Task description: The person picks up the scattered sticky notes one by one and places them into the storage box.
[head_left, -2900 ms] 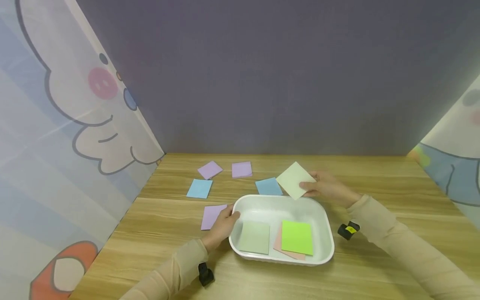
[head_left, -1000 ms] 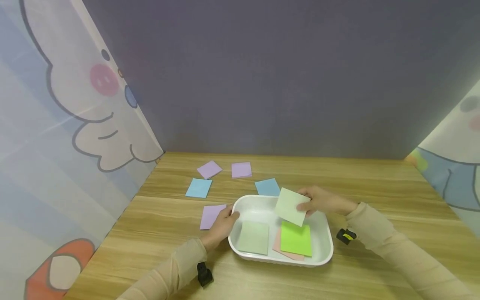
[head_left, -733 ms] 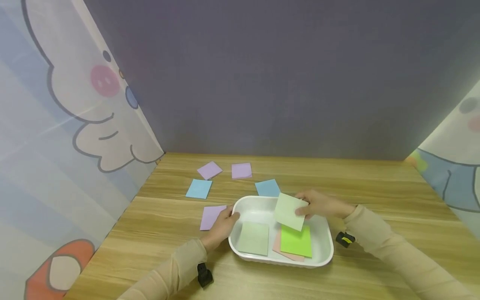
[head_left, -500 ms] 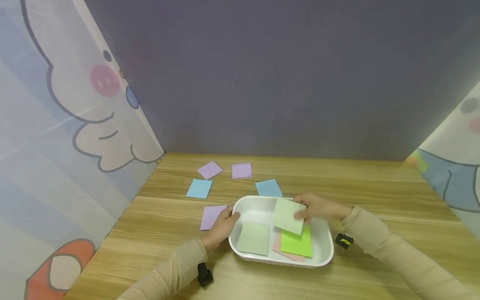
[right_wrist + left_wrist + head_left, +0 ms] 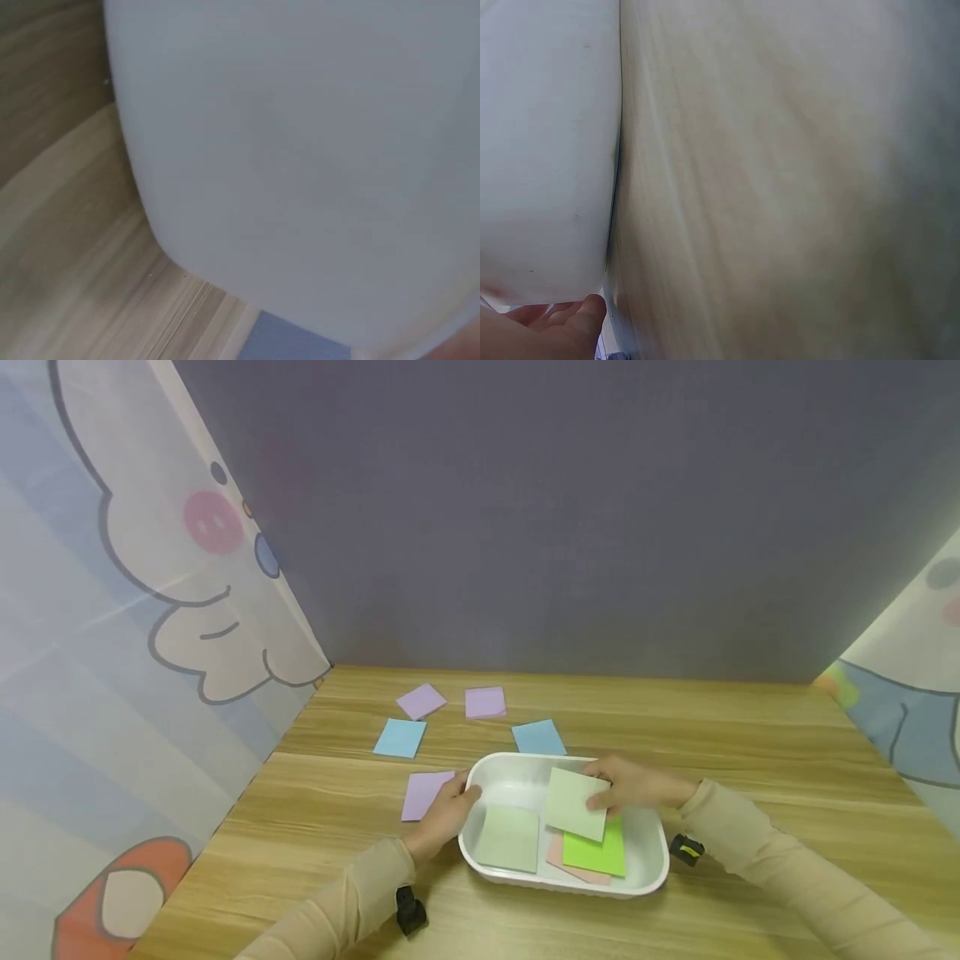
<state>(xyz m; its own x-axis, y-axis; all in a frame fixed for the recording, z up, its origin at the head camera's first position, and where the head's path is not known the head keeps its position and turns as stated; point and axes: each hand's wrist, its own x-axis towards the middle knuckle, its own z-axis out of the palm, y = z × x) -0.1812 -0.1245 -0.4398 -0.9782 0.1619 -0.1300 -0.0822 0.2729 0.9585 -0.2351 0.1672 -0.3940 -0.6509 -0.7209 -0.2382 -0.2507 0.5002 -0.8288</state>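
With thumb inside the rim, my left hand point(image 5: 444, 818) grips the left end of a white plastic basin point(image 5: 555, 886); its fingers point(image 5: 592, 307) reach under the rim in the left wrist view. My right hand point(image 5: 633, 783) pinches a pale green sticky note pad point(image 5: 573, 802) by its right edge, low inside the basin. That pad overlaps a bright green pad point(image 5: 607, 853), which lies on a pink pad point(image 5: 555, 853). Another pale green pad point(image 5: 510, 839) lies on the basin's left side. The basin's outer wall point(image 5: 285, 165) fills most of the right wrist view.
Beyond the basin on the wooden table point(image 5: 750, 727) lie two purple pads point(image 5: 422, 702) and two blue pads point(image 5: 400, 738). A third purple pad point(image 5: 423, 795) sits partly behind my left hand. A dark grey panel point(image 5: 525, 527) closes off the back.
My right hand has carried the pale green pad from over the basin's back rim forward and down into the basin, over the bright green pad. My left hand keeps its hold on the rim.
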